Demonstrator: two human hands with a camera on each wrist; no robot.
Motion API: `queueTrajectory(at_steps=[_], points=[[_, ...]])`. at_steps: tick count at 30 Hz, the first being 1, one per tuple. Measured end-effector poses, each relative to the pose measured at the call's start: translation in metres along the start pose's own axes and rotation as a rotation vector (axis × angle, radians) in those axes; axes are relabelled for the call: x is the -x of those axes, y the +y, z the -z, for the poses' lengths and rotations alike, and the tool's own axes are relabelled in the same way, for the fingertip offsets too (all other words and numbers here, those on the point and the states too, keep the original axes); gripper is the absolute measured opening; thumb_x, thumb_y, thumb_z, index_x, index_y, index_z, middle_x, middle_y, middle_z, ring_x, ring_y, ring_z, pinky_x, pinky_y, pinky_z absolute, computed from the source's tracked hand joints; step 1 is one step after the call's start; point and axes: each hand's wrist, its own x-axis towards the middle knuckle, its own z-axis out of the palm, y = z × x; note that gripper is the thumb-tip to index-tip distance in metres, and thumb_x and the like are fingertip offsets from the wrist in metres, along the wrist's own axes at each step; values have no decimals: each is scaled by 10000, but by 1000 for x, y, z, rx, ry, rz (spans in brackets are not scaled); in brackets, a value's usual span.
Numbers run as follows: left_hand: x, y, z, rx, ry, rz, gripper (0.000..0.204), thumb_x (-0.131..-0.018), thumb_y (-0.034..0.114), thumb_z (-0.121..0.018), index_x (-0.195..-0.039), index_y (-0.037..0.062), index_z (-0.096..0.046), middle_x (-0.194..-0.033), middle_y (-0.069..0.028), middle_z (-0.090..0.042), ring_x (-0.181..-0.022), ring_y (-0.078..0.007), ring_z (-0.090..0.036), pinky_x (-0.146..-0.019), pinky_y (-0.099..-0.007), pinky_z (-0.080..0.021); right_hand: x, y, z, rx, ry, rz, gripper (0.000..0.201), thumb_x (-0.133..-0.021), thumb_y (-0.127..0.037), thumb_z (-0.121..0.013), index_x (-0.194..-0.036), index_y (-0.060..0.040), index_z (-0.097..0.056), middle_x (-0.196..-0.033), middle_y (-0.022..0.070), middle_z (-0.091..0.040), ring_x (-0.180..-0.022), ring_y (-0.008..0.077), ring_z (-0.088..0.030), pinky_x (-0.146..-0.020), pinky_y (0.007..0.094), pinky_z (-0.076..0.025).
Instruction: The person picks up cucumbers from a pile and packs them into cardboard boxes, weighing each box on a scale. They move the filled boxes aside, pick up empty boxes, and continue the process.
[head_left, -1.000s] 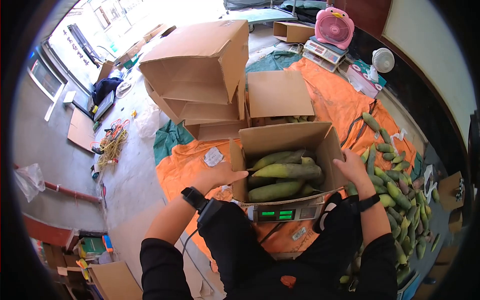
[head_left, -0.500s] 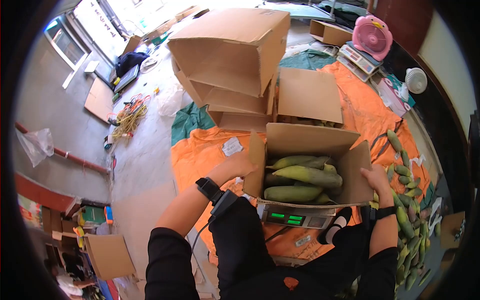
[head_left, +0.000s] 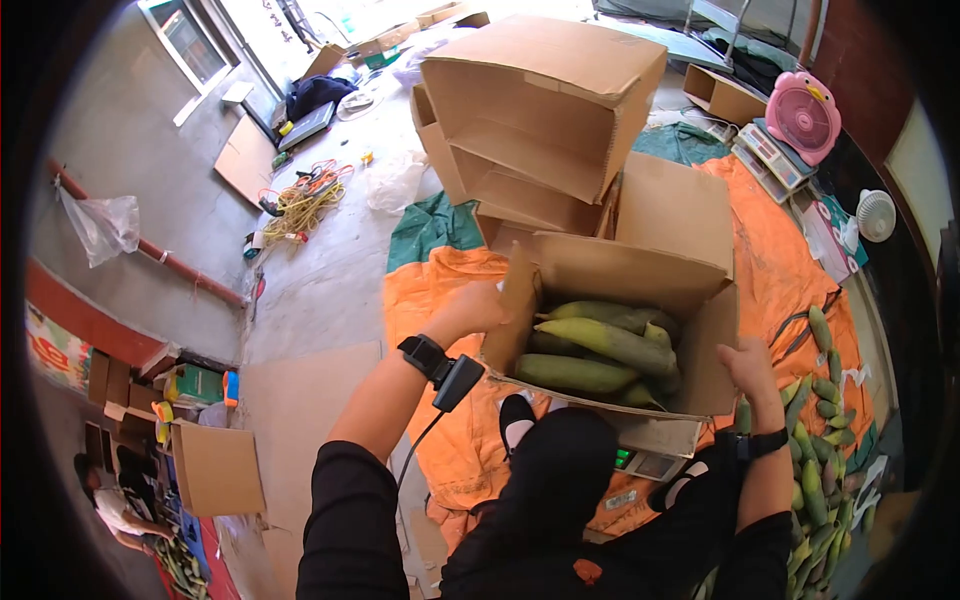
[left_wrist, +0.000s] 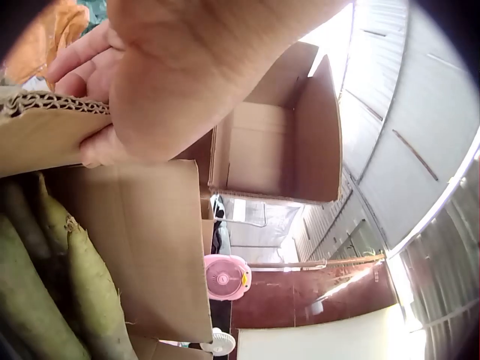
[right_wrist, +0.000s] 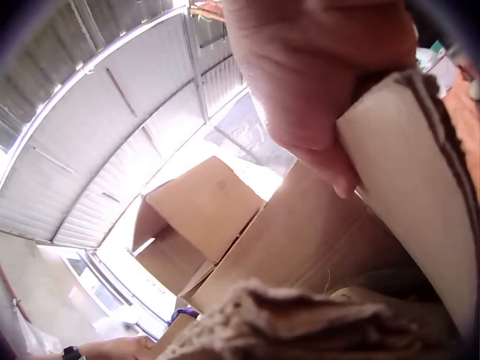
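An open cardboard box full of long green radishes stands before the person, overlapping a digital scale with a lit green display. The left hand grips the box's left wall; in the left wrist view its thumb lies inside the wall and its fingers outside. On the opposite side the right hand grips the right wall, thumb inward, as the right wrist view also shows with the cardboard edge in that grasp. A black-trousered knee hides much of the scale.
Stacked empty boxes and another carton stand just beyond. Loose radishes are heaped at right on the orange tarp. A pink fan sits on scales at the back. Tangled cords lie at left.
The view has turned left. The left hand has taken hold of the left wall, and the box has shifted left over the scale. The left knee has moved in, covering part of the display.
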Motion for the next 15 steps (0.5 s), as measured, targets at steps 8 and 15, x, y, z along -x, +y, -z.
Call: queueTrajectory(at_steps=[8,15], points=[[132,-108,35,74,252,380,371,-710,332,-685,-764,-36,-674,-750,-264,-632,-715,-393,-640,-638,-446,-510,15,-149,-78,290,-66,324,399,-765,-348,-608,-691,42,-652,-700,249,-620,-722,413,-627,-664,474,-499],[296,-206,21,130,383,472,372,-723,295,-675,-812,-66,-665,-757,-300,-610,-758,-414,-641,-656,-453,-511,78,-233,-178,247,-359,384,332,-772,-293,-595,-745,25,-684,-766,248,-651,-770,408,-649,-702,472,-520]])
